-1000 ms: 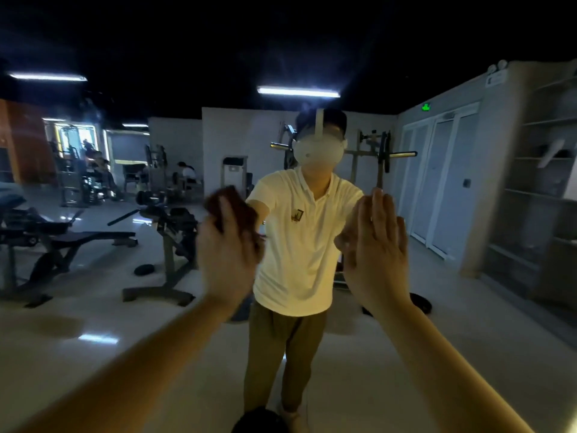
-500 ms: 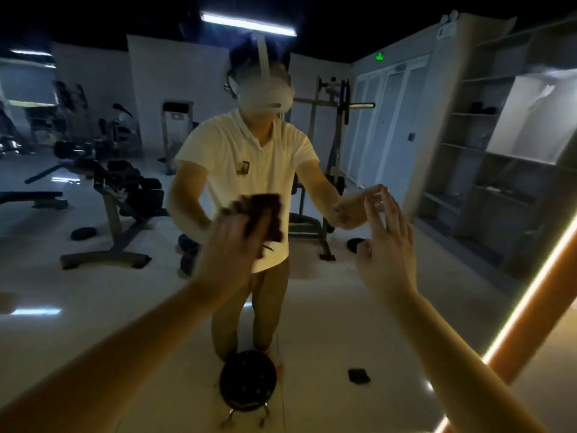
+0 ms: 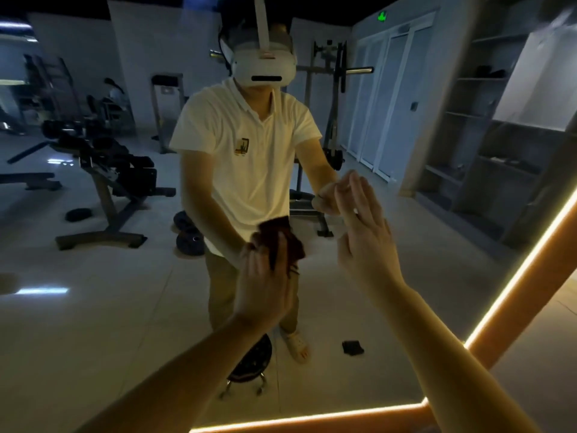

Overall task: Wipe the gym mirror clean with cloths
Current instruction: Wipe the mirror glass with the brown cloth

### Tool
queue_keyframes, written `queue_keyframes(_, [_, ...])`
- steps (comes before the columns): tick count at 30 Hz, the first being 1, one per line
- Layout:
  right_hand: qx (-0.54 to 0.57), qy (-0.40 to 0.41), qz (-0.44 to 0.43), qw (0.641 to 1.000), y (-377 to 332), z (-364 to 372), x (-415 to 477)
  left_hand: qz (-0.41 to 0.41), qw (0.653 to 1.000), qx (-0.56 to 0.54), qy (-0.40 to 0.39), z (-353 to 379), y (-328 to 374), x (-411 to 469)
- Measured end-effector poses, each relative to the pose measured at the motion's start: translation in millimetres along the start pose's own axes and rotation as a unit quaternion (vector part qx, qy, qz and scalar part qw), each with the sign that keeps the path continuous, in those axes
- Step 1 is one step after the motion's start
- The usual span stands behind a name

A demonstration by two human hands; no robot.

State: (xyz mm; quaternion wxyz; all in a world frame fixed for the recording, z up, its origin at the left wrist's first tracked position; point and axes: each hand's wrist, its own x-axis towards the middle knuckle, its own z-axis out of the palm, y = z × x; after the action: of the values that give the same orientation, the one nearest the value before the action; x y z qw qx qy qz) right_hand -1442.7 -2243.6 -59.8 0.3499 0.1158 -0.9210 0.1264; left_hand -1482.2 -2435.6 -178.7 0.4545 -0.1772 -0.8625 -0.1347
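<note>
While we look at the gym mirror (image 3: 93, 307), which fills almost the whole view and shows us our own reflection and the room behind, we find the dark reddish cloth (image 3: 282, 237) lying flat on the glass near the middle, a little below the centre. Our left hand (image 3: 263, 285) covers its lower part, and the fingers (image 3: 259, 260) lie straight and close together and press the cloth against the mirror; the upper part of the cloth comes out beyond the fingertips, up and to the right. We judge that its longer side runs about upright, along the line of the forearm. Our right hand (image 3: 365, 242) is just beside it, on the right and somewhat higher, with the fingers (image 3: 359, 195) straight and together and nothing in them; it seems to lean on the glass, but we cannot tell the contact for certain. So the cloth belongs fully to the left hand, and the right hand stands in its way on that side. The lit frame (image 3: 515, 276) closes the mirror at the right and along the bottom, while much open glass lies to the left. We think the wiping is in progress. In the reflection we see also a round stool (image 3: 253, 360) and a weight bench (image 3: 106, 170).
</note>
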Motion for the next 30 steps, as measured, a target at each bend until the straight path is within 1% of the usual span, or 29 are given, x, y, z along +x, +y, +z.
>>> queue_keyframes(2, [0.016,-0.012,-0.04,0.999,13.6,-6.1,-1.6,0.028,0.999,0.016,-0.022,25.1,45.9,-1.3])
queue_keyframes(5, [0.034,-0.036,-0.1,0.994,38.4,-16.6,-1.5,0.089,0.991,0.009,-0.099,48.2,102.1,-10.0])
queue_keyframes(7, [0.014,-0.033,-0.138,0.99,61.2,-21.2,-2.8,0.134,0.984,0.021,-0.119,52.8,111.6,-14.4])
queue_keyframes(8, [0.006,-0.021,-0.136,0.99,73.4,-23.2,-3.4,0.141,0.982,0.032,-0.125,48.3,107.5,-12.7])
queue_keyframes(9, [0.007,0.001,-0.118,0.993,85.3,-24.9,-4.2,0.14,0.983,0.044,-0.113,40.8,98.9,-9.4])
queue_keyframes(10, [0.013,0.031,-0.089,0.995,97.1,-27.2,-4.7,0.13,0.985,0.057,-0.092,31.4,87.0,-2.4])
queue_keyframes(11, [0.02,0.064,-0.059,0.996,107.2,-29.4,-5.9,0.103,0.99,0.071,-0.064,17.0,73.4,7.7])
queue_keyframes(13, [0.038,0.114,-0.022,0.992,120.7,-31.2,-8.0,0.021,0.994,0.103,-0.008,-17.7,49.0,34.3])
queue_keyframes(15, [0.069,0.123,-0.022,0.99,127.0,-28.3,-12.3,-0.067,0.993,0.099,0.025,-41.8,46.6,58.9])
queue_keyframes(16, [0.087,0.119,-0.032,0.988,129.1,-26.6,-16.0,-0.1,0.99,0.086,0.042,-42.0,54.4,65.8])
queue_keyframes(17, [0.103,0.114,-0.045,0.987,132.1,-24.9,-20.7,-0.117,0.989,0.072,0.052,-35.8,66.4,68.4])
queue_keyframes(18, [0.114,0.107,-0.058,0.986,136.5,-23.6,-25.8,-0.118,0.99,0.058,0.047,-24.0,82.1,65.8])
queue_keyframes(21, [0.123,0.063,-0.066,0.988,155.7,-23.9,-41.7,-0.068,0.997,0.028,-0.012,30.3,127.9,32.0])
queue_keyframes(23, [0.107,0.027,-0.071,0.991,167.7,-24.7,-49.8,-0.017,0.997,0.026,-0.067,63.5,145.0,4.6])
queue_keyframes(24, [0.097,0.014,-0.078,0.992,172.2,-25.0,-52.8,0.028,0.994,0.035,-0.102,75.9,150.9,-7.5])
queue_keyframes(26, [0.083,0.002,-0.097,0.992,178.1,-26.0,-55.4,0.14,0.974,0.057,-0.169,86.3,154.1,-24.3])
queue_keyframes(27, [0.081,0.002,-0.102,0.991,179.8,-27.5,-55.5,0.188,0.963,0.067,-0.182,84.8,152.2,-24.8])
queue_keyframes(28, [0.083,0.003,-0.102,0.991,180.7,-29.8,-54.4,0.221,0.956,0.082,-0.173,81.0,149.3,-20.1])
queue_keyframes(30, [0.092,0.01,-0.089,0.992,177.9,-36.4,-48.0,0.236,0.957,0.116,-0.121,63.4,140.9,4.7])
